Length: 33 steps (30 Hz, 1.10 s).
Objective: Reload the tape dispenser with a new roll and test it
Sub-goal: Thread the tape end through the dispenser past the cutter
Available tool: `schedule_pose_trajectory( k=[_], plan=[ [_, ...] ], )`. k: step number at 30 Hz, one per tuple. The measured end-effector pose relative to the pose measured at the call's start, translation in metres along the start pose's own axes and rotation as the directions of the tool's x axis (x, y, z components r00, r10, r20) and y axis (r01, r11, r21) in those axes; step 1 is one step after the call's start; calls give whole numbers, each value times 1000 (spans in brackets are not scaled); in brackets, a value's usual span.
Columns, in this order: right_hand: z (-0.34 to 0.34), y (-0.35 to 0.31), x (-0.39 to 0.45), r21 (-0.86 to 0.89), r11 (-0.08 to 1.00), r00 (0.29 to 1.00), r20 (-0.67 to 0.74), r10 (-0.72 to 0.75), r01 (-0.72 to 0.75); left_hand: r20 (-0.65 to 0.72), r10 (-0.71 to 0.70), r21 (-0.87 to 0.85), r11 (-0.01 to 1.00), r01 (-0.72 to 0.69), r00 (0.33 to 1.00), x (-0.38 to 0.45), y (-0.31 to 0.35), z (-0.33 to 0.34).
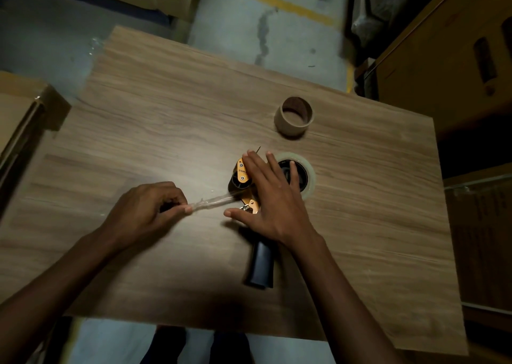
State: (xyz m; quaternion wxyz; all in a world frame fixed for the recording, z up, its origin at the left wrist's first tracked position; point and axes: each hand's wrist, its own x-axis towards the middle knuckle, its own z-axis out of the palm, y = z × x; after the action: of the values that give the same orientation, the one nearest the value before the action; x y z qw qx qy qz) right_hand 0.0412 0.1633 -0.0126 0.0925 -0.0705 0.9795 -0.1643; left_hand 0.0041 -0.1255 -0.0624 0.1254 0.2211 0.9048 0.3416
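Note:
An orange and black tape dispenser (241, 178) lies flat on the wooden table (171, 108), its black handle (260, 264) pointing toward me. A clear tape roll (309, 175) sits on its hub. My right hand (273, 197) rests flat on the dispenser's body with fingers spread, pressing it down. My left hand (149, 207) pinches the free end of a crumpled clear tape strip (210, 201), drawn out leftward from the dispenser's front. An empty brown cardboard core (295, 115) stands upright on the table behind the dispenser.
An open cardboard box (25, 114) sits off the table's left edge. Stacked cartons (448, 53) stand at the right and far back. The concrete floor (271, 17) with a yellow line lies beyond the table. My legs show below the near edge.

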Motion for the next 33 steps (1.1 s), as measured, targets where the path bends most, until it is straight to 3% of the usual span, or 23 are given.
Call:
schedule_pose_trajectory(
  k=[7,14,19,29,33],
  plan=[
    [7,-3,2,22,1000,992,-126,-3,6,9,14,-14,1000,-14,1000,2,-3,0],
    [11,1,-2,-3,999,992,-121,-40,40,3,24,-27,999,-24,1000,3,-1,0],
    [18,-5,-2,80,997,967,-256,19,1,-5,35,-42,998,-35,999,1,-2,2],
    [30,-12,-9,-112,993,947,-320,-14,-23,-61,9,6,1000,-8,998,-3,2,5],
    [35,-11,-29,-77,992,950,-306,67,-95,-88,-25,32,999,28,996,-2,0,2]
  ],
)
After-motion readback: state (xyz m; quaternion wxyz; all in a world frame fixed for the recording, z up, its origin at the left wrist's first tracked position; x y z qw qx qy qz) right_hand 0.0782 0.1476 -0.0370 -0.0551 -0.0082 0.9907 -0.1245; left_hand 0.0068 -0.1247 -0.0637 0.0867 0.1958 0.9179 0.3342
